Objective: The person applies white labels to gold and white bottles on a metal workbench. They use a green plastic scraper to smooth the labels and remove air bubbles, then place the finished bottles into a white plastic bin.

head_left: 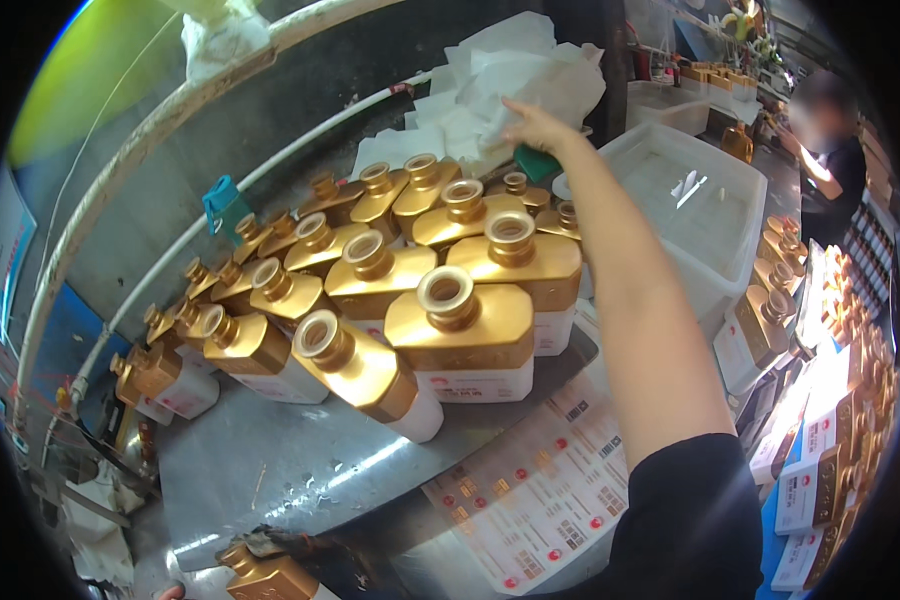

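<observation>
While bottles [460, 330] stand before papers [500, 75], white tub [705, 235] alongside

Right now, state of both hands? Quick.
Left hand: only a sliver shows; grip can't be told.
Right hand: at the white sheets; can't tell whether its grip is open or closed.

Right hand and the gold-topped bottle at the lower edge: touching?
Apart. The head view shows the right hand by the white sheets at the back, with grouped bottles and metal tabletop between it and that gold-topped bottle.
</observation>
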Motion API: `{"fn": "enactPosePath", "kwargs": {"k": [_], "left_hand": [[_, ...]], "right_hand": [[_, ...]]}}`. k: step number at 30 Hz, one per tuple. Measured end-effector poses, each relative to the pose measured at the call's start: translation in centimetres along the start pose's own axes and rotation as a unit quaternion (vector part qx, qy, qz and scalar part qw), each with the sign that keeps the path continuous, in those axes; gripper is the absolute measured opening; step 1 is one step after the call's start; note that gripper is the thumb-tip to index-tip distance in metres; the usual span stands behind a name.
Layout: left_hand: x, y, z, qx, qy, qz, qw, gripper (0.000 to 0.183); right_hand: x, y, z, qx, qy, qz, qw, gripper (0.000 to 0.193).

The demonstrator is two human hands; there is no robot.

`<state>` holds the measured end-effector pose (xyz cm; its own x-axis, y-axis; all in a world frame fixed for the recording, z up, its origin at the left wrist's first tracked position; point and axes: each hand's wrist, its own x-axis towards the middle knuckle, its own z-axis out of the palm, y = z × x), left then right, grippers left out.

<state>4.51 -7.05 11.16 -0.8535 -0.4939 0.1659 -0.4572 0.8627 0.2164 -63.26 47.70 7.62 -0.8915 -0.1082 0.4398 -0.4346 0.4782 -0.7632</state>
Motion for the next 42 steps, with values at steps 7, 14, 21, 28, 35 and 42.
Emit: {"fn": "enactPosePath", "kwargs": {"k": [7, 14, 21, 28, 35, 42], "left_hand": [[1.4, 2.8, 2.4, -0.322, 0.040, -0.152, 0.934, 0.028], [-1.2, 2.3, 2.7, -0.246, 0.145, 0.018, 0.958, 0.030], [-2.8, 2.1, 2.9, -0.355, 0.063, 0.061, 0.931, 0.047], [-4.7, -1.4, 2.6, -0.504, 0.065, -0.132, 0.851, 0.063], [-4.9, -1.0, 5.0, -0.251, 0.116, -0.002, 0.961, 0.035], [-4.8, 0.3, 8.2, -0.476, 0.065, -0.051, 0.875, 0.030]], "right_hand": [[-7.0, -1.7, -5.3, 0.042, 0.182, 0.021, 0.982, 0.029], [-27.2, -2.4, -5.0, 0.041, 0.165, 0.072, 0.983, 0.018], [-36.3, 2.1, -0.3, -0.322, -0.084, 0.102, 0.937, 0.024], [-37.7, 2.6, -4.5, -0.447, -0.183, 0.089, 0.871, 0.024], [-35.6, 1.4, -2.2, -0.459, -0.084, 0.301, 0.831, 0.046], [-37.4, 7.9, -5.7, -0.334, 0.168, 0.265, 0.889, 0.028]]}}
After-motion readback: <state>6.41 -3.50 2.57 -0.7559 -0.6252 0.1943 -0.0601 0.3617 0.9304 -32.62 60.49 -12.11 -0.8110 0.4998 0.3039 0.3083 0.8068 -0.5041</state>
